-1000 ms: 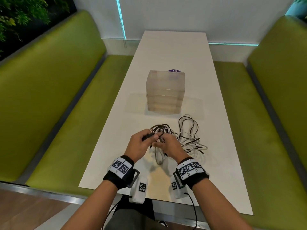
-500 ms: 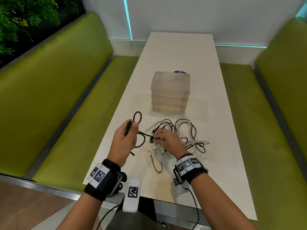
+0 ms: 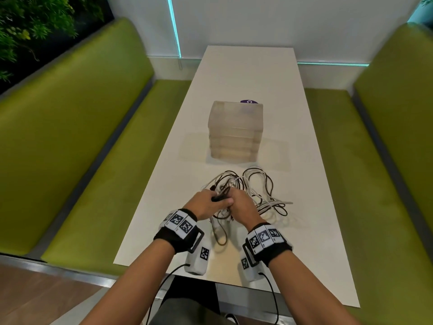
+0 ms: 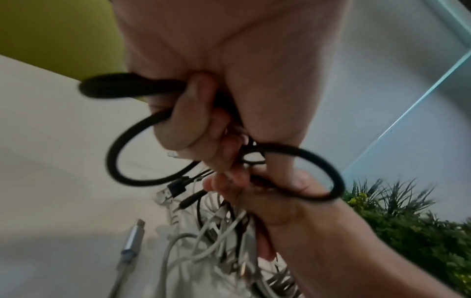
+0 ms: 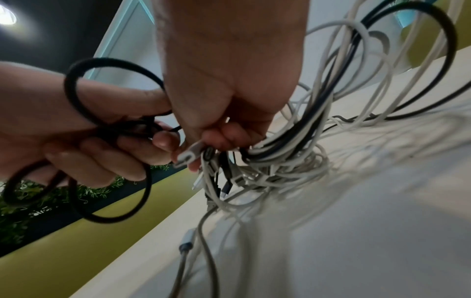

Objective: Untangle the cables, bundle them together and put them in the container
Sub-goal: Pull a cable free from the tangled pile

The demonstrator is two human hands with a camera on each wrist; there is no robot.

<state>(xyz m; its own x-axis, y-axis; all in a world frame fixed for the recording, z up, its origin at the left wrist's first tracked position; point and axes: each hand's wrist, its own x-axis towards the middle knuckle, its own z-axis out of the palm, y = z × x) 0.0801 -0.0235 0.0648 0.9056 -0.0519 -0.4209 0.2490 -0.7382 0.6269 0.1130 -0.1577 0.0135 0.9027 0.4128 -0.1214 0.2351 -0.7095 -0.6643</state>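
A tangle of white and black cables (image 3: 257,191) lies on the white table (image 3: 304,160), just in front of the translucent lidded container (image 3: 235,130). My left hand (image 3: 216,200) grips a black cable (image 4: 114,161) coiled in loops; the same loops (image 5: 76,84) hang round its fingers (image 5: 114,153). My right hand (image 3: 236,199) touches the left one and pinches a bunch of cables and plug ends (image 5: 193,155) at the near edge of the tangle, lifting them slightly. A grey braided cable with a metal plug (image 4: 132,238) trails on the table below both hands.
Green upholstered benches (image 3: 82,137) run along both sides of the narrow table. A purple object (image 3: 248,102) peeks out behind the container. Plants (image 3: 28,26) stand beyond the left bench. A white wall closes the far end.
My left hand, which had pulled the black cable out to the left, has come back against the right hand. The black cable is now gathered in loops in its grip.
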